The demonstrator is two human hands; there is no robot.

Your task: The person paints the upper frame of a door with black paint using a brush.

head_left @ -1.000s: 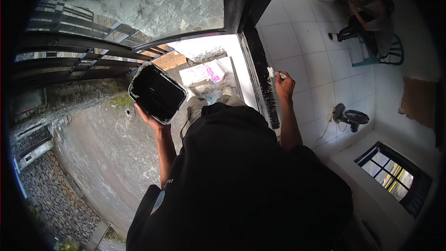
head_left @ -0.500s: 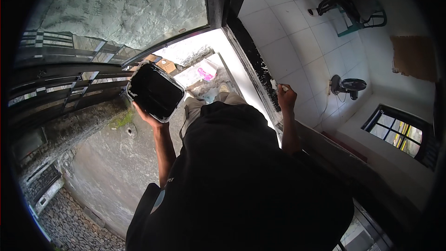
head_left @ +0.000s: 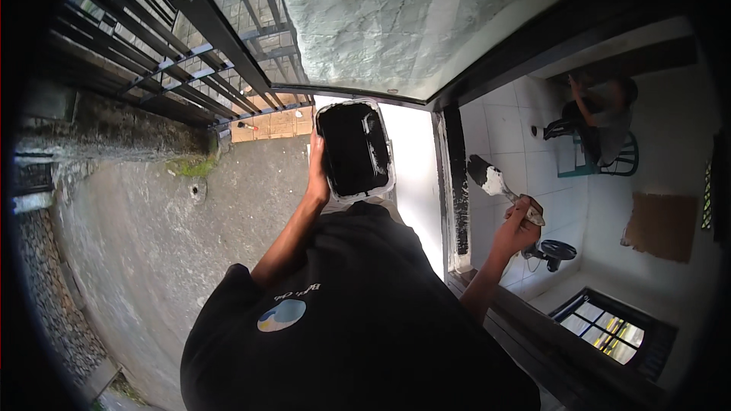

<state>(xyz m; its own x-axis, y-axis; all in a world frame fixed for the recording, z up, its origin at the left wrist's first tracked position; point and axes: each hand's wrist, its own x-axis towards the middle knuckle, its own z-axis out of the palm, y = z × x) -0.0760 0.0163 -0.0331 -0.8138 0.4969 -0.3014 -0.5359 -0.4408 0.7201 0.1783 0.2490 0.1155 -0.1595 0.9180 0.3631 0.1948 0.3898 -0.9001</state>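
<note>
My left hand [head_left: 317, 171] is closed on the side of a rectangular paint tub [head_left: 390, 175], held out in front of my body. Black paint [head_left: 346, 148] coats its inside, and whitish smears mark the inner right wall. In my right hand [head_left: 520, 227] is the handle of a paintbrush [head_left: 491, 180], its bristle end dark with paint and its middle whitish. The bristles point up and left, apart from the tub. Just left of the brush stands a door frame [head_left: 459, 190], with patchy black paint on its edge.
A glass pane in a dark frame [head_left: 365, 30] spans the top, beside dark metal bars [head_left: 183, 61]. Flattened cardboard [head_left: 270, 123] lies on the concrete ground [head_left: 205, 213]. Inside the tiled room are a seated person [head_left: 601, 106], a green chair [head_left: 628, 156] and a fan [head_left: 556, 251].
My view has turned, shifting the scene. The tub now appears nearer the middle, and my right hand with the brush has come away from the door frame's edge.
</note>
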